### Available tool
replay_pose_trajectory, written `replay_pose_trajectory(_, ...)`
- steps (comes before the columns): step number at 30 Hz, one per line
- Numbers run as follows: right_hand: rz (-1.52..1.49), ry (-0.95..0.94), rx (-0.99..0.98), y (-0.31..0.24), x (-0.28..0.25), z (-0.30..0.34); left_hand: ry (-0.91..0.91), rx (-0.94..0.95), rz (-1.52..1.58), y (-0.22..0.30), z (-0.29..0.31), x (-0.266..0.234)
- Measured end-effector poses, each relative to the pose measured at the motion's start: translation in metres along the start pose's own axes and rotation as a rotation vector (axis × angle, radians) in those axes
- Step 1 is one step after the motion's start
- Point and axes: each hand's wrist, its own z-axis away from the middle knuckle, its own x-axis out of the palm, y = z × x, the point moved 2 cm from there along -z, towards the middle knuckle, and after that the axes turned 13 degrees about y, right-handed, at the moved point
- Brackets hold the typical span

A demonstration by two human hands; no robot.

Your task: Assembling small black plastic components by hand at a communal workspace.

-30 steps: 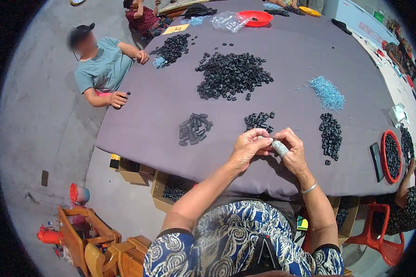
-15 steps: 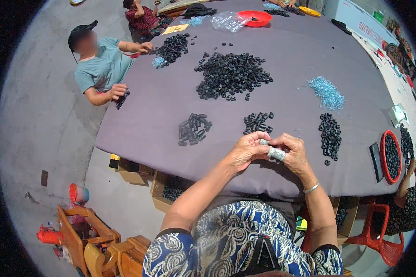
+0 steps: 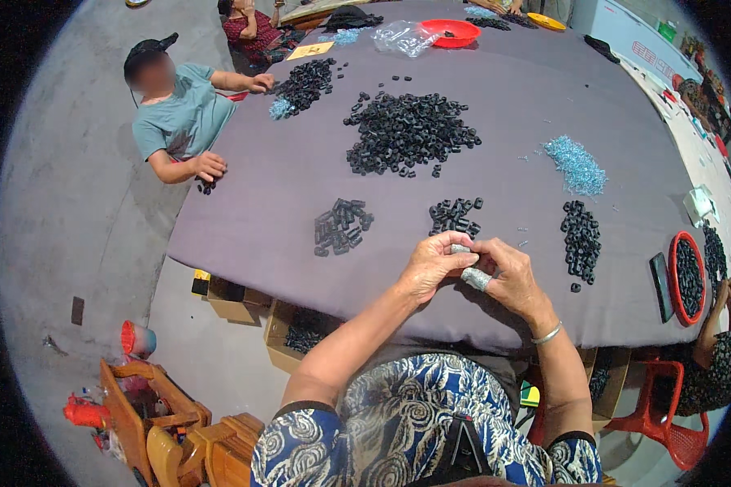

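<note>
My left hand [image 3: 429, 266] and my right hand [image 3: 510, 280] meet above the near side of the cloth-covered table [image 3: 512, 203], fingertips pinched together. Whatever lies between them is too small or hidden to make out. Silvery-white wrapping covers a finger of each hand, with the right thumb's wrap [image 3: 477, 280] plainest. Just beyond my fingers is a small pile of black plastic pieces [image 3: 455, 215]. A looser group of black pieces [image 3: 343, 227] lies to its left, and a long pile [image 3: 581, 243] to its right. Farther right sits a heap of tiny pale-blue pieces [image 3: 575, 165].
A large heap of black pieces [image 3: 410, 134] covers the table's middle. At the right edge are a phone [image 3: 662, 288] and a red basket [image 3: 688, 276] of black pieces. Across the left corner a co-worker [image 3: 183, 114] handles pieces. A red plastic chair [image 3: 666, 414] stands lower right.
My right thumb and fingers have shifted slightly left and bent closer to my left fingertips. The co-worker's nearer hand has lowered onto the black pieces at the table edge.
</note>
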Motion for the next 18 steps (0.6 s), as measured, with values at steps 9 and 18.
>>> replay_pose_trajectory(9, 0.207, 0.013, -0.124, 0.001, 0.005, 0.006, 0.084, 0.054, 0.033, -0.016, -0.008, -0.004)
replay_pose_trajectory(18, 0.360, -0.010, -0.144, 0.001, 0.008, 0.008, 0.149, 0.078, 0.057, -0.022, -0.005, -0.001)
